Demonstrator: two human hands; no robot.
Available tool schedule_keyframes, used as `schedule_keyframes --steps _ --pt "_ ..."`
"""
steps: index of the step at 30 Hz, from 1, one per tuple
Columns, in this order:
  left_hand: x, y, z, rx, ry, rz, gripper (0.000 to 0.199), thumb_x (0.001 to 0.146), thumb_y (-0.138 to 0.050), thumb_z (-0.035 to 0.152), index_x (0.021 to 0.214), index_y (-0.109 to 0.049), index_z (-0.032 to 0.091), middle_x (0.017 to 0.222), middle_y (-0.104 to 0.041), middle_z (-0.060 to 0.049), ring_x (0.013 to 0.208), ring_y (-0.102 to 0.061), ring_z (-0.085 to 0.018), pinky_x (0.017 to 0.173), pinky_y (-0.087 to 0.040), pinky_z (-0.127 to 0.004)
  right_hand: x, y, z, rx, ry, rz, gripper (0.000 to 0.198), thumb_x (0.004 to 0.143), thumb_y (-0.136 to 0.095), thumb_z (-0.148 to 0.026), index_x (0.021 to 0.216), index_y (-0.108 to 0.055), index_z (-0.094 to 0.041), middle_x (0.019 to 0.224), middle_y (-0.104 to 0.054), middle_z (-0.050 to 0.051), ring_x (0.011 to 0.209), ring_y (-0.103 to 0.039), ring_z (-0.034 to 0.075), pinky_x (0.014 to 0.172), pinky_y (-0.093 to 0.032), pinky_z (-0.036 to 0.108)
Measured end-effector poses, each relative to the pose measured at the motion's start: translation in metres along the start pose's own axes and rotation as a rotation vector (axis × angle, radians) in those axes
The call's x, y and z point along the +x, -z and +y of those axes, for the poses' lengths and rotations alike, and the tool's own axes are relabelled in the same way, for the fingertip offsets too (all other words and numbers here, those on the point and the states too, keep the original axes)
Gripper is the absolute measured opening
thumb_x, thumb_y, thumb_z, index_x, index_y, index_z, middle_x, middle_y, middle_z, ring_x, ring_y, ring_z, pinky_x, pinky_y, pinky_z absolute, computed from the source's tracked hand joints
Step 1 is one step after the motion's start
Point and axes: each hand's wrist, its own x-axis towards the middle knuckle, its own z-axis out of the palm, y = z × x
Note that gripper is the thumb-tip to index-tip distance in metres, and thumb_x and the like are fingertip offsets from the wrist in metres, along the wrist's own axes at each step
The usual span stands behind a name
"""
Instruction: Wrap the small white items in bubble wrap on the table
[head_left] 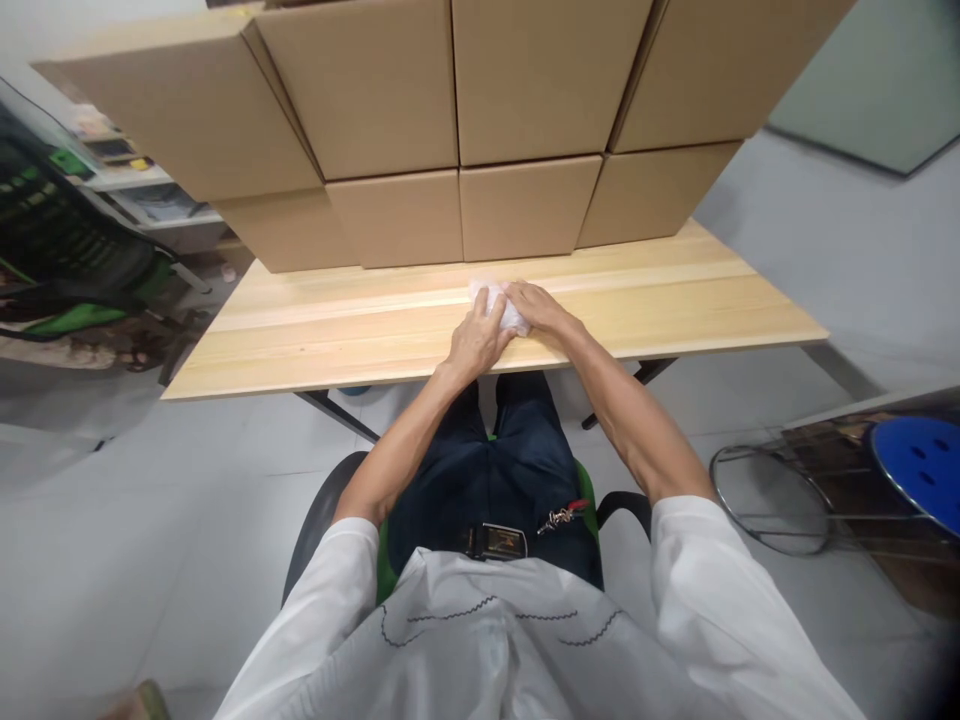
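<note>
I see the left hand [478, 338] and right hand [541, 308], fingers pressed around a small, crumpled whitish packet [513, 318]; oversqueezing might tear it.

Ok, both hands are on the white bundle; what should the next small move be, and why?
I'd probably ease the left hand back slightly while the right hand steadies the white bundle over the wooden tabletop. Both hands cover much of it, so its full shape and contents can't be made out.
</note>
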Motion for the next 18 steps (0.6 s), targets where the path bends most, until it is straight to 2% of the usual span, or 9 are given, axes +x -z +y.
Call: schedule_keyframes --steps 2,4,8,12,14,15,17,18 --pt "0.008 0.001 -0.007 0.000 0.000 -0.003 0.080 0.132 -0.067 0.051 0.203 -0.048 0.020 0.216 -0.027 -0.034 0.179 -0.071 -0.054 0.137 -0.069 -0.064 -0.015 0.003 0.004 -0.018 0.072 0.056 0.059 0.128 -0.048 -0.060 0.145 -0.090 -0.023 0.169 -0.088 0.020 0.161 -0.079 0.040 0.150 -0.055 0.063" --pt "0.014 -0.001 -0.013 0.004 -0.006 -0.005 0.081 0.131 -0.066 0.049 0.204 -0.046 0.019 0.217 -0.025 -0.033 0.178 -0.072 -0.052 0.137 -0.069 -0.064 -0.032 0.003 0.009 0.006 0.096 0.120 0.066 0.124 -0.050 -0.065 0.161 -0.087 -0.024 0.178 -0.083 0.019 0.167 -0.076 0.040 0.152 -0.054 0.066" --pt "0.022 -0.016 -0.025 -0.024 -0.028 0.029 0.090 0.128 -0.070 0.055 0.206 -0.043 0.021 0.219 -0.023 -0.030 0.178 -0.070 -0.052 0.134 -0.070 -0.062 -0.065 -0.001 0.019 0.069 0.035 0.214 0.068 0.117 -0.061 -0.074 0.153 -0.091 -0.025 0.177 -0.085 0.018 0.171 -0.075 0.044 0.154 -0.052 0.070" --pt "0.024 -0.027 -0.035 -0.137 -0.065 0.165 0.105 0.120 -0.073 0.083 0.202 -0.047 0.024 0.218 -0.028 -0.028 0.185 -0.061 -0.052 0.129 -0.071 -0.061 -0.081 -0.004 0.020 0.180 0.011 0.347 0.070 0.112 -0.066 -0.083 0.140 -0.093 -0.025 0.160 -0.093 0.018 0.152 -0.086 0.043 0.142 -0.064 0.067" --pt "0.016 -0.024 -0.038 -0.198 -0.064 0.278 0.107 0.115 -0.074 0.091 0.196 -0.054 0.024 0.213 -0.039 -0.029 0.187 -0.058 -0.050 0.127 -0.071 -0.057 -0.085 -0.003 0.017 0.246 -0.013 0.430 0.066 0.111 -0.067 -0.084 0.130 -0.093 -0.026 0.144 -0.097 0.016 0.139 -0.089 0.040 0.132 -0.069 0.063" --pt "0.008 -0.019 -0.039 -0.222 -0.051 0.340 0.100 0.116 -0.075 0.089 0.189 -0.061 0.023 0.206 -0.050 -0.029 0.183 -0.061 -0.047 0.127 -0.071 -0.055 -0.087 -0.003 0.015 0.278 -0.033 0.475 0.063 0.112 -0.067 -0.082 0.124 -0.092 -0.026 0.134 -0.098 0.015 0.132 -0.090 0.038 0.127 -0.071 0.059" --pt "-0.011 -0.008 -0.039 -0.258 0.016 0.447 0.067 0.121 -0.076 0.077 0.160 -0.078 0.022 0.172 -0.078 -0.026 0.161 -0.076 -0.040 0.123 -0.068 -0.049 -0.090 -0.002 0.010 0.336 -0.095 0.566 0.052 0.113 -0.067 -0.073 0.111 -0.089 -0.027 0.111 -0.095 0.010 0.114 -0.090 0.033 0.114 -0.073 0.053" --pt "-0.021 -0.002 -0.038 -0.275 0.073 0.476 0.047 0.124 -0.073 0.068 0.136 -0.083 0.023 0.143 -0.087 -0.020 0.138 -0.083 -0.035 0.117 -0.067 -0.045 -0.092 -0.001 0.007 0.361 -0.135 0.597 0.046 0.114 -0.066 -0.067 0.105 -0.087 -0.027 0.098 -0.091 0.007 0.102 -0.088 0.030 0.106 -0.073 0.049"
